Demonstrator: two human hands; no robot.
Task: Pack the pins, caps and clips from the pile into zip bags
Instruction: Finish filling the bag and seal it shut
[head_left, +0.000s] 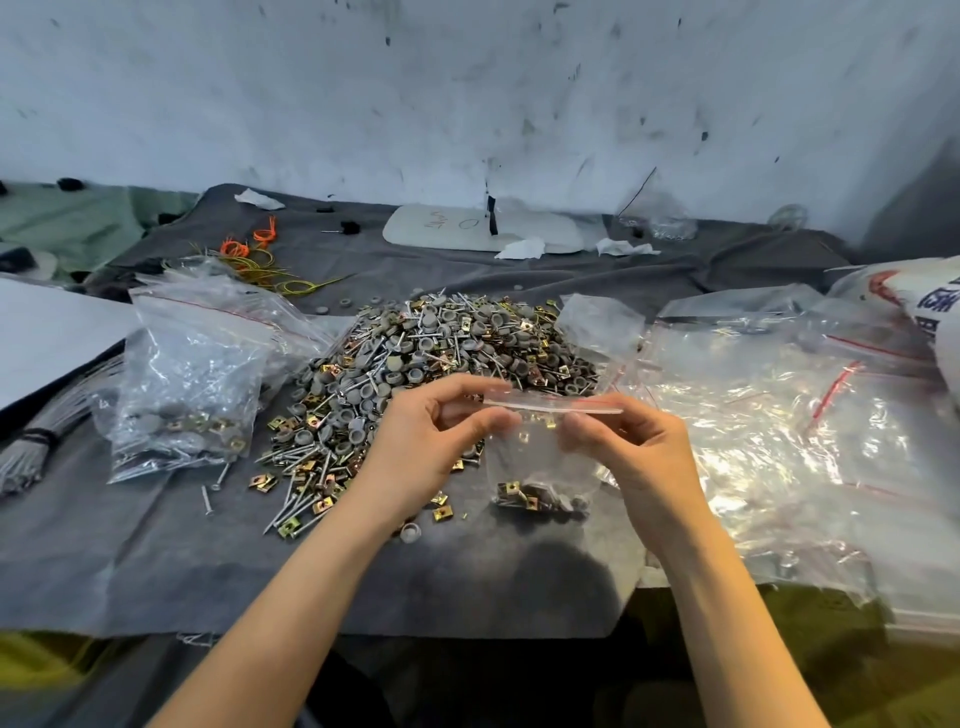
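Both hands are up just in front of the pile, centre of frame; left hand (441, 431) and right hand (623, 447) each pinch the top strip of a small clear zip bag (540, 462), thumb against fingertips, one toward each end of the red-lined seal. Looks like pressing the zip closed, can't tell if the seal is fully mated. The bag hangs below the hands, with a few gold clips and grey caps (540, 500) bunched at its bottom, low over the grey tabletop (130, 545); can't tell if it touches. The pile (441, 353) of pins, caps and clips sits behind the hands, mid-frame, big, so plenty left to pack. A filled bag (187, 384) stands at left of frame and a heap of empty bags (779, 415) lies at right. Handling: the film is thin, soft, slick and holds no shape, so the stiffer zip strip is the place to hold. The load is small but dense metal, so the weight sits low and the bag will likely swing. Pin points could pierce the film, so better not to squeeze the body. Loose clips and pins are small, hard and prone to slip; pinch a few at a time
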